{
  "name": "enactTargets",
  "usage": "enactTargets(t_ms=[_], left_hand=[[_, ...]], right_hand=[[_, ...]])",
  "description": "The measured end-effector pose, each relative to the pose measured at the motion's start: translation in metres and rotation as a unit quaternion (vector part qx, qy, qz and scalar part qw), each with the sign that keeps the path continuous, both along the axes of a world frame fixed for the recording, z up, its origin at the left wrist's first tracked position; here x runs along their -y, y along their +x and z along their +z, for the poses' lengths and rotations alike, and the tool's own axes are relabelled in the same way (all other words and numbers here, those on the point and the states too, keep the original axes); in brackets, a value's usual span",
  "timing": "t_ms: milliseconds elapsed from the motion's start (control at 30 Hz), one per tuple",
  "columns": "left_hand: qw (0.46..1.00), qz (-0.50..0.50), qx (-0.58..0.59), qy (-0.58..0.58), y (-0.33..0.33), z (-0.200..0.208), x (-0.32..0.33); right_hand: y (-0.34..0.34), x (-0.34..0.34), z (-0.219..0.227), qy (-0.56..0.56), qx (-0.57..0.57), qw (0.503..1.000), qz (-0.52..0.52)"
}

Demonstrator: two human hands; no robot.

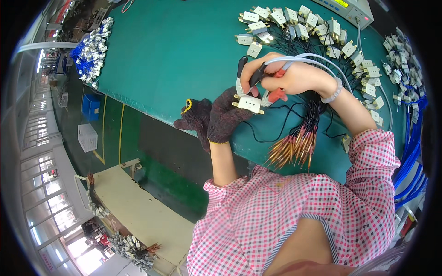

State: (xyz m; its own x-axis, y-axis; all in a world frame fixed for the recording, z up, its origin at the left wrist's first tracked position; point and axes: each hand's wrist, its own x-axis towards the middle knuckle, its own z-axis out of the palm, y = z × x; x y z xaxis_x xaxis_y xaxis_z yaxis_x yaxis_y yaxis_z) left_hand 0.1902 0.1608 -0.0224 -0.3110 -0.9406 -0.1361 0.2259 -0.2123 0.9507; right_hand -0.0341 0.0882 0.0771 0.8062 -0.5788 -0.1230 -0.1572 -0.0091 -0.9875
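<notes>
My left hand (224,112), in a dark knitted glove, grips a small white socket block (249,104) with brass tabs at its ends. A second dark glove (195,117) with a yellow edge lies against it at the table edge. In my bare right hand (299,76) are test leads, one with a black handle (257,75) and one with a red handle (277,95). Their metal ends are at the two ends of the socket block, though whether both touch cannot be made out. Pale grey cables (317,56) run from them over my wrist.
Many similar white socket blocks (301,31) spread over the green table (170,50). Their black wires gather into a bundle with copper-coloured ends (294,147) near me. A bench meter (347,9) stands at the far right. Blue-wired heaps (92,53) flank the table; a cream bench (142,202) is left.
</notes>
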Motion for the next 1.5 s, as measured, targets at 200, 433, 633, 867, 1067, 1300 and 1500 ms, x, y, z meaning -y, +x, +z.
enactTargets(t_ms=[200,433,633,867,1067,1300,1500], left_hand=[[0.998,-0.006,-0.059,0.007,0.002,-0.001,-0.001],[1.000,-0.015,0.011,0.002,0.003,-0.001,0.002],[1.000,-0.025,-0.015,-0.001,0.002,0.003,0.001],[0.999,-0.031,-0.021,0.009,0.001,0.005,0.002],[0.991,-0.021,0.111,-0.068,0.003,0.000,0.001],[0.973,-0.020,0.147,-0.176,0.004,0.001,0.001],[0.996,-0.017,-0.016,-0.090,-0.024,0.069,0.050]], right_hand=[[0.002,0.002,0.003,-0.018,-0.024,1.000,0.005],[0.005,-0.006,-0.011,-0.085,0.069,0.993,-0.035],[-0.001,-0.003,0.002,-0.024,0.000,1.000,-0.008],[0.004,-0.007,0.007,-0.015,0.003,0.999,-0.038],[0.014,-0.016,-0.019,-0.059,0.110,0.990,-0.063],[0.005,-0.033,-0.023,-0.086,0.136,0.986,-0.048],[0.012,-0.068,-0.048,-0.436,0.051,0.894,0.092]])
